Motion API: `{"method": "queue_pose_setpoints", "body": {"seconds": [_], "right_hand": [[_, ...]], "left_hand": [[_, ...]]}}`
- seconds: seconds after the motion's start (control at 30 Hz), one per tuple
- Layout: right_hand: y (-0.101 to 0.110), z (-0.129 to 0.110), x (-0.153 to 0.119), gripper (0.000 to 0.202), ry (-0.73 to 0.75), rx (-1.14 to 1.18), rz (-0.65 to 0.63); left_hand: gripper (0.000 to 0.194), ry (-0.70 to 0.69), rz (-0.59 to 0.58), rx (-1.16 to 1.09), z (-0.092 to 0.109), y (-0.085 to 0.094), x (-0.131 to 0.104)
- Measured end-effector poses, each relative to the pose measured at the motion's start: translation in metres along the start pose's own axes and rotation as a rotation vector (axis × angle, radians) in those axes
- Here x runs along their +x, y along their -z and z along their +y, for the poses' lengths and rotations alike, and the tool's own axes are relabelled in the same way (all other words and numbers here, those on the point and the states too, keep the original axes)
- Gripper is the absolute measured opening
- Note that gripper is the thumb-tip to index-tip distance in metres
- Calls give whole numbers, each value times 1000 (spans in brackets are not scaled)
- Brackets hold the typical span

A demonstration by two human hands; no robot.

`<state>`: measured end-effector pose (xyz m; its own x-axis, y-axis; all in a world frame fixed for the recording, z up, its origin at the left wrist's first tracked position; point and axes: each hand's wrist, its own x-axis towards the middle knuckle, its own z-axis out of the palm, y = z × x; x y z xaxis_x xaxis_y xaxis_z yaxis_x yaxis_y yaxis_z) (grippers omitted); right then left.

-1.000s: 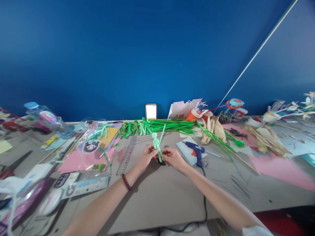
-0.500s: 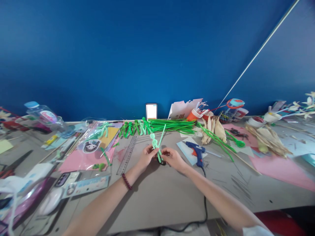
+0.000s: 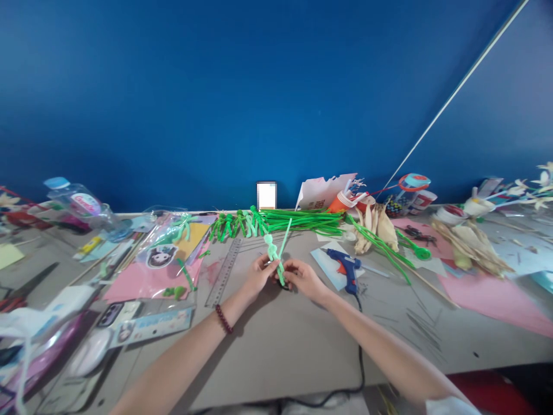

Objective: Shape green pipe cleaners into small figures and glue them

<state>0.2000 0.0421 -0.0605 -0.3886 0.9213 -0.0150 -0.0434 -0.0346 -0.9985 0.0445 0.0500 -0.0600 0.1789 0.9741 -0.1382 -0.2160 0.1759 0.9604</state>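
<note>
Pale green and fuzzy, a bent craft stem (image 3: 272, 252) stands tilted between the two hands in the head view, above the middle of the grey table (image 3: 268, 357), a thin straight strand rising from it. The left hand (image 3: 261, 273), a dark red beaded bracelet (image 3: 223, 319) on its wrist, pinches the stem between thumb and fingers. The right hand (image 3: 304, 278) has its fingertips bunched at the stem's lower end; whether they clamp it I cannot tell. Left of the hands lies a clear ruler (image 3: 222, 274); to their right, a blue glue gun (image 3: 347, 266) rests partly on a pale sheet (image 3: 327, 266). Beyond, by the blue wall (image 3: 268, 104), lie short green twisted pieces (image 3: 233, 226) and a bundle of long green stems (image 3: 305, 221).
</note>
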Motion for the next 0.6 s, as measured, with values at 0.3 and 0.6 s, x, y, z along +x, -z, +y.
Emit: {"method": "queue_pose_setpoints", "body": {"seconds": [0.3, 0.6], "right_hand": [[0, -4, -1, 23, 64, 56, -28], [1, 1, 0, 29, 54, 96, -24]], "left_hand": [[35, -15, -40, -28, -1, 1, 1], [34, -6, -64, -67, -5, 3, 3]]}}
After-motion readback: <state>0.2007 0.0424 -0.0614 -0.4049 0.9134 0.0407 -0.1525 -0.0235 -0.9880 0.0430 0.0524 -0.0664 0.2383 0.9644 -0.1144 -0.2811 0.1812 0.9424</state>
